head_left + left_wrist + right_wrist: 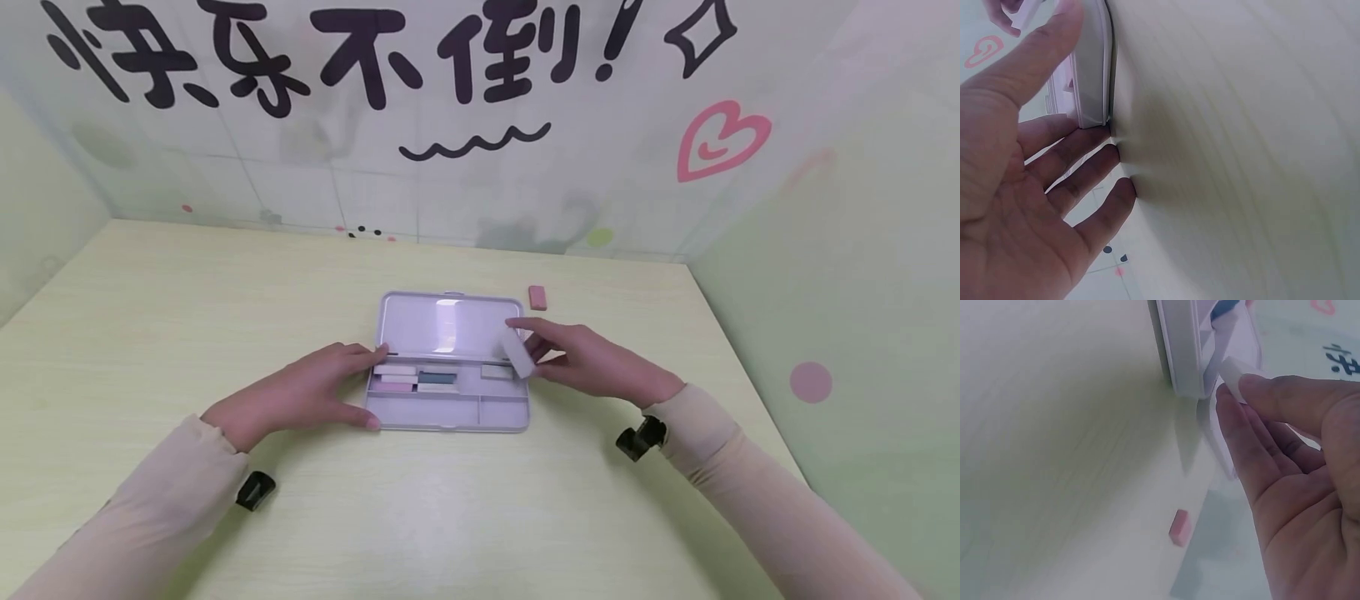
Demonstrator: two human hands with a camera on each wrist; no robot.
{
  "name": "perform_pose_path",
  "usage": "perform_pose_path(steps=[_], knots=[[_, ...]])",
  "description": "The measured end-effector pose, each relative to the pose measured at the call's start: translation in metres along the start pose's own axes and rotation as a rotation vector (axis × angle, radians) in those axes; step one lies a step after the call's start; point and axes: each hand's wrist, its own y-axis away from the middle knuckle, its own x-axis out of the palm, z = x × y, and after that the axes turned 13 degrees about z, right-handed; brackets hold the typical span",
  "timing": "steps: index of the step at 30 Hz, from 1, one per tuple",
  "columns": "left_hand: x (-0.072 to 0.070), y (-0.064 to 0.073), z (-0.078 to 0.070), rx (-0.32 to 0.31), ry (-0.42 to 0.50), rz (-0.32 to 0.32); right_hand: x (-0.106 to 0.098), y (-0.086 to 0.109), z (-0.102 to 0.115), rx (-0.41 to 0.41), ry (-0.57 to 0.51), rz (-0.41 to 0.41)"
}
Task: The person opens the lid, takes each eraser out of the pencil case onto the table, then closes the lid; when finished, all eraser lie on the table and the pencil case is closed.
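Note:
A lilac pencil case (450, 414) lies open on the table, its lid folded back toward the wall. My left hand (318, 390) spans its left end, thumb at the front corner and index finger near the hinge. In the left wrist view, the fingers (1088, 187) are spread and fairly straight, some tips touching the table. Above the case's right end, my right hand (588, 358) pinches a white eraser-like block (517, 353), held tilted. Several small blocks lie in the case's rear compartment, including a pink block (393, 387) and a blue-grey block (437, 378).
A pink eraser-like block (537, 297) lies on the pale wooden table (442, 508), behind the case's right side. A wall (337, 183) with dark lettering borders the table at the back. Another wall (847, 333) stands at the right.

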Motion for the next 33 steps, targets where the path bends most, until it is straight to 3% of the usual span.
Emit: perform_pose_path(steps=[8, 15, 22, 33], knots=[[0.0, 0.001, -0.001, 0.001, 0.013, 0.006, -0.011, 0.005, -0.031, 0.037, -0.119, -0.157], [0.001, 0.001, 0.0, -0.006, 0.015, 0.011, -0.023, 0.008, -0.059, 0.128, -0.121, -0.259], [0.001, 0.001, 0.0, -0.008, 0.019, 0.015, -0.034, 0.003, -0.075, 0.228, -0.122, -0.285], [-0.001, 0.002, 0.0, 0.002, 0.0, 0.01, -0.042, -0.009, -0.095, 0.261, -0.163, -0.286]])
